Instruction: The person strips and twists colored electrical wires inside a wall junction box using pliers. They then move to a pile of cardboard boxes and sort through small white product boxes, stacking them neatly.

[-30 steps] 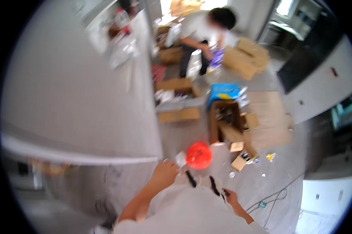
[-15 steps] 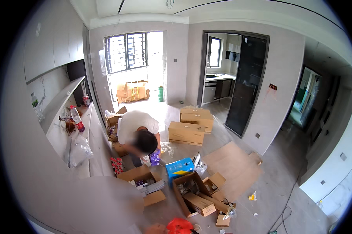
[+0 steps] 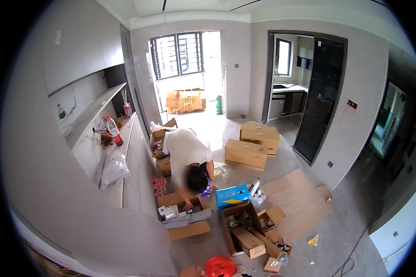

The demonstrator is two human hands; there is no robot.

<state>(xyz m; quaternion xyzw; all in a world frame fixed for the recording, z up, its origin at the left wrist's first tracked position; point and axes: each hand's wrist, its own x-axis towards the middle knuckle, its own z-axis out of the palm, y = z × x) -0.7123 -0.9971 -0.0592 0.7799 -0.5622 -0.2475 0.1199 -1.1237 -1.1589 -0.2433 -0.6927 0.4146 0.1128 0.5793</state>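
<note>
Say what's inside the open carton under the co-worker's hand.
Small white boxes show inside; pale-grey strips lie across the carton's near side. The co-worker's hand covers part; anything beneath the top layer can't be seen.

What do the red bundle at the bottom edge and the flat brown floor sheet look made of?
Red bundle: probably thin plastic film, slightly glossy, judging by its creases and highlights. Brown floor sheet: likely cardboard, matte, from its dull tan surface, though heavy paper is possible.

From the wearer's head, one wide fisheye view looks down over these cartons (image 3: 248, 242), facing the window (image 3: 177, 55) from well back.
</note>
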